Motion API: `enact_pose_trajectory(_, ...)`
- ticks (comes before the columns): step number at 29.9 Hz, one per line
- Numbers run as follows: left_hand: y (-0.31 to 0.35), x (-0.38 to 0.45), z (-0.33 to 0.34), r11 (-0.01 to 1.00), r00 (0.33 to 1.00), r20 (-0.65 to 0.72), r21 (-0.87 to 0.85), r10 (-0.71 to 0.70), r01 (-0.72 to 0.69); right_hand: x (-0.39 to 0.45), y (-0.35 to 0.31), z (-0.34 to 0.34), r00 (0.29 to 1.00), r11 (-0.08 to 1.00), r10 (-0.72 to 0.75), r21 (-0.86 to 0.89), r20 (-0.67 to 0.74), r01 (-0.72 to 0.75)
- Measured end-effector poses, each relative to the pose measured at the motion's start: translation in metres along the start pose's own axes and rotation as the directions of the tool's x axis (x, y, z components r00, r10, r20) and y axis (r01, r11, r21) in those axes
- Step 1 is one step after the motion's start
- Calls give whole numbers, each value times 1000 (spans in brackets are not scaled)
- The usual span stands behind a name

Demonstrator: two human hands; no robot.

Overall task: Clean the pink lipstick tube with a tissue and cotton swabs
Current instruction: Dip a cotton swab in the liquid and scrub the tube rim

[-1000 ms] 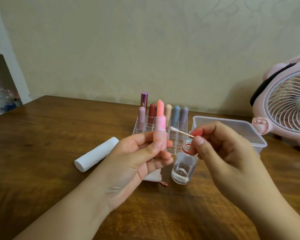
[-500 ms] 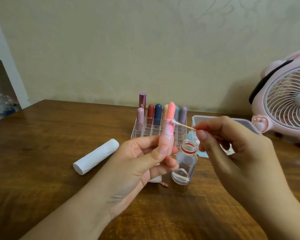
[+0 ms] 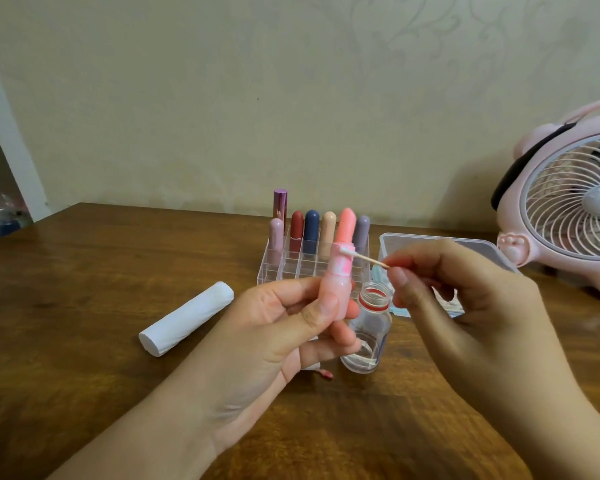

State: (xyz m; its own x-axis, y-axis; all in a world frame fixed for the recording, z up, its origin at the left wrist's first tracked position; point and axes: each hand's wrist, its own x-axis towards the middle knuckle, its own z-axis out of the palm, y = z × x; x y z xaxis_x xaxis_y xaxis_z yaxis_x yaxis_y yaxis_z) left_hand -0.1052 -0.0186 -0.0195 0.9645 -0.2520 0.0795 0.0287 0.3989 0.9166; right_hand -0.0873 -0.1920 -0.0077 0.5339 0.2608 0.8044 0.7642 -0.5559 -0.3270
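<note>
Across the lower half of the frame a brown wooden desk (image 3: pixel 66 358) is carrying everything. At the right edge a pink fan (image 3: pixel 568 209) is standing on it, facing the camera. Left of centre, the left hand (image 3: pixel 274 344) is holding the pink lipstick tube (image 3: pixel 336 282) upright, its grip closed around the tube's lower body, with the coral lipstick bullet sticking up out of the top. To the right of centre, the right hand (image 3: pixel 465 306) is pinching the wooden end of a cotton swab (image 3: pixel 361 256) in a closed grip, and the swab's white tip is touching the tube's upper collar. A white tissue roll (image 3: pixel 186 318) is lying left of the hands. Behind the tube a clear organiser (image 3: pixel 274 268) is holding several lipsticks upright. A clear lidded box (image 3: pixel 413 240) is sitting right of it. Just beside the tube, lower right, an open glass bottle (image 3: pixel 369 337) is standing with a little clear liquid.
</note>
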Motion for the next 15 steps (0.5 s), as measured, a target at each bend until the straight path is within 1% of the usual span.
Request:
enact_pose_trajectory(4, 0, 0, 0, 1000, 1000, -15, 17, 17, -16, -1, 0, 0, 997, 1000, -25, -11, 72, 26)
enact_pose_trajectory(6, -1, 0, 0, 1000, 999, -33, 18, 16, -15, -1, 0, -2, 997, 1000, -28, 1, 77, 28)
enact_pose_trajectory(11, -1, 1, 2, 999, 998, -63, 34, 28, -26, 0, -2, -5, 999, 1000, -20, 7, -37, 21)
enact_pose_trajectory(15, 1, -1, 3, 998, 997, -71, 55, 37, -34, 0, -1, -6, 998, 1000, -25, -18, -50, 25)
